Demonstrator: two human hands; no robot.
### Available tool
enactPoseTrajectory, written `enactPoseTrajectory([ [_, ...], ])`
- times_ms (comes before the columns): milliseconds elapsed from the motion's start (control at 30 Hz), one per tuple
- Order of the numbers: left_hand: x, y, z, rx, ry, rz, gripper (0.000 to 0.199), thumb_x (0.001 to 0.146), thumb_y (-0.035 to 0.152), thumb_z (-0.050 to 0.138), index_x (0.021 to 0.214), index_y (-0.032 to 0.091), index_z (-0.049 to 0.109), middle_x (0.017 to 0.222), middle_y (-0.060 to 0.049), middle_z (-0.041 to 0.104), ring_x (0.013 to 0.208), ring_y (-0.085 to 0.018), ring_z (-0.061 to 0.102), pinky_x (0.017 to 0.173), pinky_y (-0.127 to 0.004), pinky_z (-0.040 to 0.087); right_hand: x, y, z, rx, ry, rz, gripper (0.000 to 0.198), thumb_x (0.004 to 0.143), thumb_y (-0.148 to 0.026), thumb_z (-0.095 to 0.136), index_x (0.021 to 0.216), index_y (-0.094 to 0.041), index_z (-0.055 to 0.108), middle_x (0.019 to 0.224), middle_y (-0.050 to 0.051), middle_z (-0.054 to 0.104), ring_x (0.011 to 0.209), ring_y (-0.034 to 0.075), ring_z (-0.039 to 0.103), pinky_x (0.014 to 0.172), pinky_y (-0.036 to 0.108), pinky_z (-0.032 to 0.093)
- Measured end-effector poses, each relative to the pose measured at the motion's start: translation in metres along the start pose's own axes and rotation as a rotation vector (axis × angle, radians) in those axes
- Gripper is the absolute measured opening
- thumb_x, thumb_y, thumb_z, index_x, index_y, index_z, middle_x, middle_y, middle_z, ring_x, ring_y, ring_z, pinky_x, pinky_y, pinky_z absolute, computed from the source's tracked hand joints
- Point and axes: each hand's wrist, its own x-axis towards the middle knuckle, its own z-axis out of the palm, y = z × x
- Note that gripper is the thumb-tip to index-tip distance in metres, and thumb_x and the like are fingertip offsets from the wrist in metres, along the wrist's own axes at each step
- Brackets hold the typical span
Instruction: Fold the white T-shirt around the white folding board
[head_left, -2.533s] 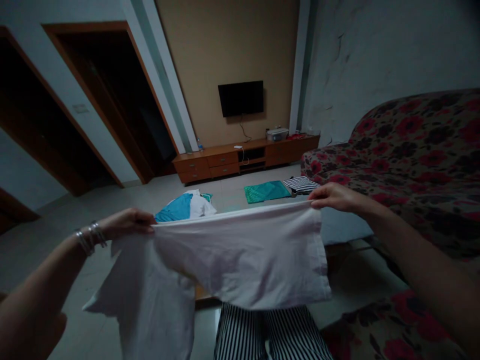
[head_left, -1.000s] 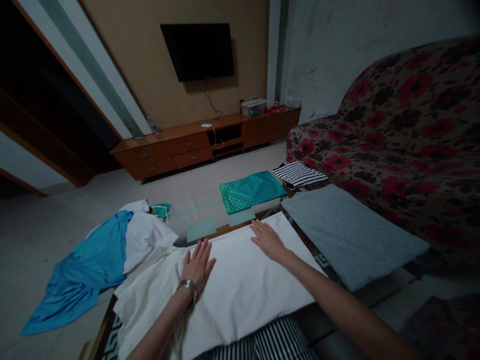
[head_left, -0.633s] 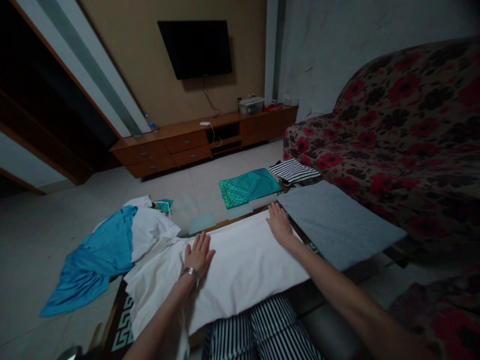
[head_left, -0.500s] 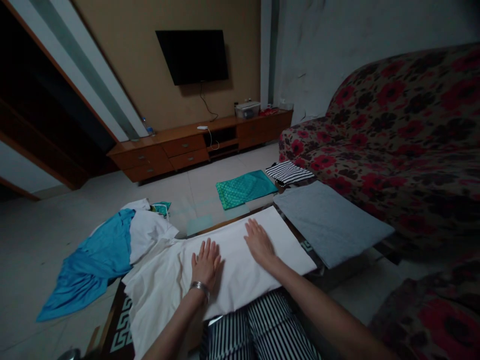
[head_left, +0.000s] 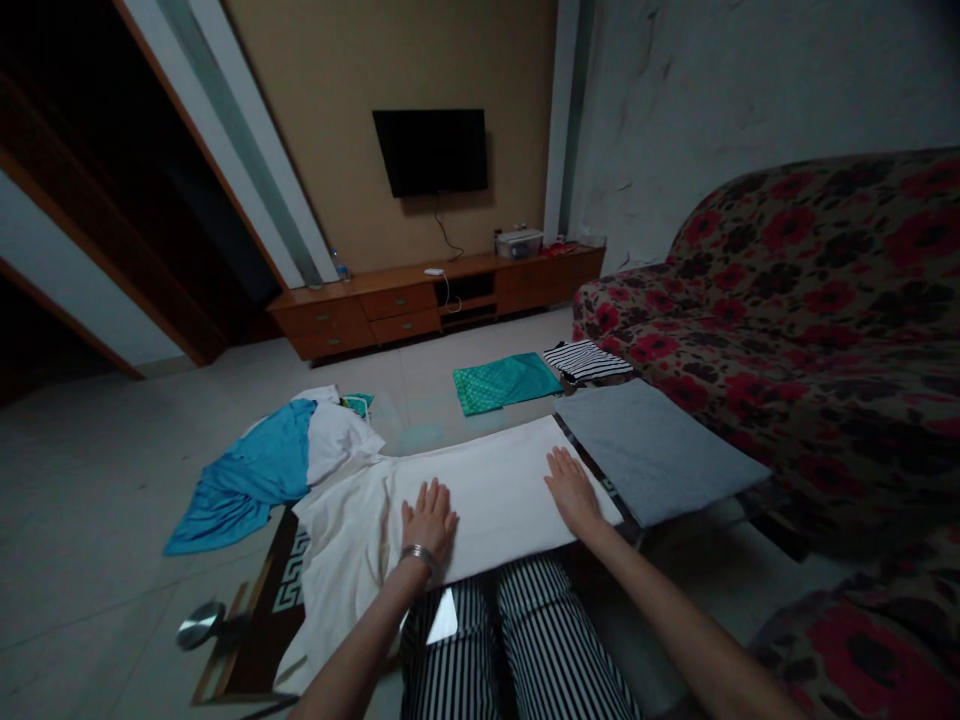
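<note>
A person seated on a floral sofa presses both palms flat on a white cotton garment (head_left: 487,490) spread across a low glass-topped table (head_left: 600,478) in a dim living room. The left hand (head_left: 429,518), a silver bangle at its wrist, lies with fingers apart on the cloth's near left part; the right hand (head_left: 573,492) lies open near the cloth's right end. Neither hand grips anything. The garment's folded part forms a smooth band between the hands, while its loose left end hangs rumpled over the table's edge toward the floor.

Just beside the right hand, a flat grey folded cloth (head_left: 660,450) covers the table's right end, its edge touching or nearly touching the white garment. Beyond it lie a teal patterned folded cloth (head_left: 506,382) and a small black-and-white striped folded piece (head_left: 586,361). To the left, a crumpled heap of bright blue and white clothing (head_left: 270,470) sits at the table's far corner, close against the white garment's loose end. A small round shiny object (head_left: 201,625) lies by the table's near left side. The person's striped trousers (head_left: 517,650) fill the foreground below the cloth. The red-flowered sofa cover (head_left: 787,300) runs along the right; a wall-mounted dark television (head_left: 431,151) hangs above a long wooden cabinet (head_left: 442,300) on the far wall.
</note>
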Motion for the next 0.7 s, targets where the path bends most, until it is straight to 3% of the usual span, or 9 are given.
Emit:
enactPoseTrajectory([
  [133,-0.024,0.039,0.012,-0.127,0.005,0.036,0.057,0.095,0.041,0.029,0.147,0.019,0.032,0.156,-0.007,0.019,0.144,-0.026,0.014,0.113,-0.057,0.016,-0.037,-0.056,0.014,0.043,-0.030,-0.178,0.045,0.094,-0.026,0.036,0.136,-0.013,0.048,0.147,0.011,0.039,0.138,0.025,0.032,0.111,0.042,0.029],
  [233,-0.038,0.038,0.015,-0.193,0.024,0.025,0.059,0.094,0.044,0.029,0.148,0.018,0.029,0.156,-0.006,0.019,0.145,-0.024,0.014,0.116,-0.054,0.013,-0.064,-0.046,0.022,0.040,-0.017,-0.246,0.044,0.096,-0.027,0.032,0.132,-0.011,0.052,0.144,0.013,0.044,0.136,0.025,0.036,0.109,0.043,0.033],
  [433,-0.083,0.010,-0.009,-0.306,0.041,-0.047,0.053,0.088,0.032,0.045,0.140,0.018,0.042,0.154,-0.010,0.027,0.142,-0.027,0.021,0.113,-0.054,0.021,-0.073,0.014,0.027,0.059,0.073,-0.344,0.045,0.095,-0.027,0.028,0.122,-0.008,0.058,0.133,0.018,0.054,0.130,0.027,0.044,0.103,0.045,0.041],
  [533,-0.138,-0.007,-0.021,-0.335,0.214,-0.039,0.057,0.080,0.013,0.047,0.137,0.019,0.045,0.151,-0.009,0.033,0.141,-0.025,0.023,0.113,-0.052,0.022,-0.086,0.022,0.020,0.101,0.087,-0.352,0.041,0.093,-0.032,0.033,0.112,-0.011,0.063,0.122,0.017,0.060,0.118,0.027,0.053,0.100,0.045,0.044],
  [633,-0.200,-0.040,-0.019,-0.318,0.402,-0.210,0.068,0.070,-0.002,0.041,0.135,0.017,0.046,0.144,-0.011,0.041,0.138,-0.023,0.029,0.112,-0.048,0.026,-0.105,0.019,0.008,0.196,-0.031,-0.452,0.033,0.090,-0.030,0.042,0.112,-0.018,0.062,0.115,0.012,0.063,0.108,0.024,0.058,0.097,0.040,0.046],
  [700,-0.231,-0.069,-0.012,-0.281,0.437,-0.337,0.068,0.068,-0.007,0.038,0.131,0.017,0.050,0.140,-0.013,0.045,0.135,-0.024,0.033,0.109,-0.049,0.027,-0.113,0.014,0.001,0.212,-0.120,-0.498,0.035,0.087,-0.020,0.040,0.115,-0.021,0.061,0.114,0.010,0.063,0.106,0.022,0.058,0.093,0.037,0.047],
])
